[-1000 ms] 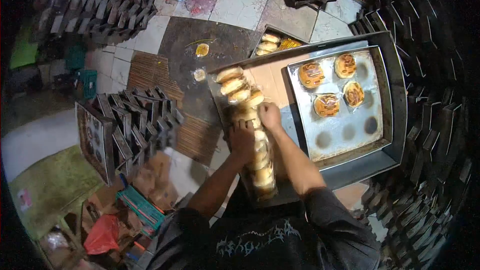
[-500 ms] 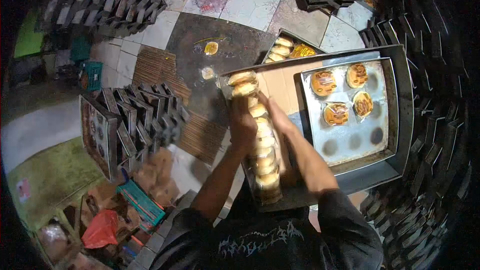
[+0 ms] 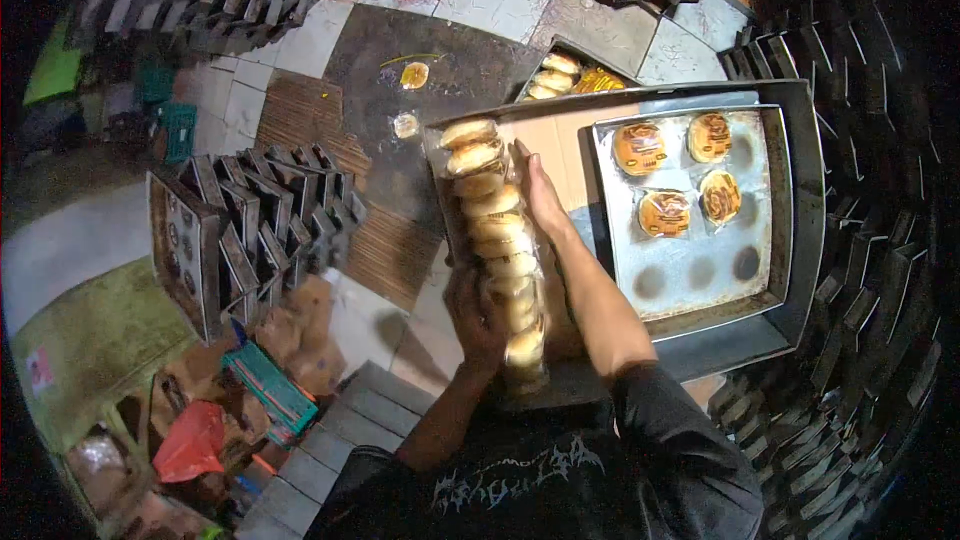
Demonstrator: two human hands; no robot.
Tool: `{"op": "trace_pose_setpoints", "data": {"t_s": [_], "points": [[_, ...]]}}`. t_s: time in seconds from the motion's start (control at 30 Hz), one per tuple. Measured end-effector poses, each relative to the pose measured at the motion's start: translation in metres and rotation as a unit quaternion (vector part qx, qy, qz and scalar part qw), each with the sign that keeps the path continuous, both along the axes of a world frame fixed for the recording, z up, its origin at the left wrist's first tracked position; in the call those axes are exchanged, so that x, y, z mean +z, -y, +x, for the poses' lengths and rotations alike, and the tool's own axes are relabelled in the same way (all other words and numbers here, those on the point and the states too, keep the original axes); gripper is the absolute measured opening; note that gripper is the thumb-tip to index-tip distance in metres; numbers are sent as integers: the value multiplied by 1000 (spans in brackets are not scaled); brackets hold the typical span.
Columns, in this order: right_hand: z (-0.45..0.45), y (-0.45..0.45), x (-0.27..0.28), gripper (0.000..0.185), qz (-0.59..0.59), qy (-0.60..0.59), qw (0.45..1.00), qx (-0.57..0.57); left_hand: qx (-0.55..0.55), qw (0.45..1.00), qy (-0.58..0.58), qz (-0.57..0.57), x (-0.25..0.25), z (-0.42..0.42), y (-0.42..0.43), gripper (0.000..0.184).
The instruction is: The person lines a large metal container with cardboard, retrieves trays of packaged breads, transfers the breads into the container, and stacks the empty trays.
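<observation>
Between the hands, the row of wrapped buns point(image 3: 510, 240) lines the metal tray's point(image 3: 745, 345) side, its middle now more exposed since the left hand point(image 3: 478, 315), fingers too shadowed to read, slid bodyward; the right hand point(image 3: 541, 195) extends, fingers together.

The golden-brown buns in clear wrapping point(image 3: 500, 230) stand on edge, pressed face to face. They form one slightly uneven row, running far to near along the left side of the large metal tray point(image 3: 720, 350).
</observation>
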State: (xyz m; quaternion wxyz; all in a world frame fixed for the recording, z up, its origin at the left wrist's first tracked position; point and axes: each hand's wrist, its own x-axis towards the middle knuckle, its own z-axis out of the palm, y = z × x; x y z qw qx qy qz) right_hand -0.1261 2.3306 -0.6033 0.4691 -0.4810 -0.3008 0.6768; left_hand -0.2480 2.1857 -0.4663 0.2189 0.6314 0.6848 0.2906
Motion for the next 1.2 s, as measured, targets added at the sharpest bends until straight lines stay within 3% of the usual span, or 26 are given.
{"op": "trace_pose_setpoints", "data": {"t_s": [0.07,0.13,0.23,0.27,0.33,0.4,0.47,0.57,0.6,0.67,0.7,0.73,0.8,0.87,0.9,0.93,0.97,1.03,1.07,1.13,1.17,1.2], "points": [[5,24,15,64,-29,55,998,13,38,999,-33,-13,4,-16,12,35],[11,51,32,64,-54,7,997,-45,79,996,-38,-20,12,-32,20,33],[-1,91,54,64,-145,19,984,-106,46,998,-17,-51,17,-40,34,29],[-5,94,39,67,-166,31,984,-56,23,996,-6,-83,18,-40,37,28],[-23,94,34,71,-173,98,980,18,-42,999,4,-33,12,-25,39,28],[-73,83,-17,71,-205,218,954,8,-87,996,18,-22,7,-2,33,28],[-60,82,16,74,-182,208,961,-4,-91,994,-2,-53,-18,9,27,32],[-22,83,31,82,-228,-136,964,31,-117,984,-79,-111,-30,26,19,44],[-6,82,33,77,-296,-144,943,39,-139,972,-129,-141,-30,29,18,51],[17,62,64,72,-306,-67,950,14,-170,960,-155,-156,-40,28,18,63],[13,59,56,68,-218,59,974,-36,-156,968,-124,-151,-43,30,19,63],[3,53,59,68,-217,57,974,-38,-141,974,-95,-147,-43,30,19,64],[-21,39,73,72,-124,161,979,32,-145,970,-118,-154,-44,27,18,66],[-34,32,36,68,-94,96,991,13,-152,961,-160,-169,-44,27,17,71],[-36,33,24,65,-62,30,998,-2,-132,976,-88,-148,-54,27,19,74],[-13,35,59,64,-125,-24,992,0,-131,975,-96,-155,-59,27,23,76],[3,42,44,56,-84,6,995,-51,-123,976,-89,-157,-57,29,23,77],[71,68,116,42,4,303,951,-66,-113,978,-107,-136,-44,31,23,78],[112,89,122,39,-67,349,928,-111,-113,979,-103,-137,-34,39,26,78],[207,127,133,37,33,432,870,-236,-156,965,-180,-113,-18,57,42,75],[254,137,137,36,33,561,793,-236,-204,964,-135,-101,-16,70,57,73],[301,148,141,37,17,678,694,-243,-205,948,-84,-230,-3,92,71,72]]}}
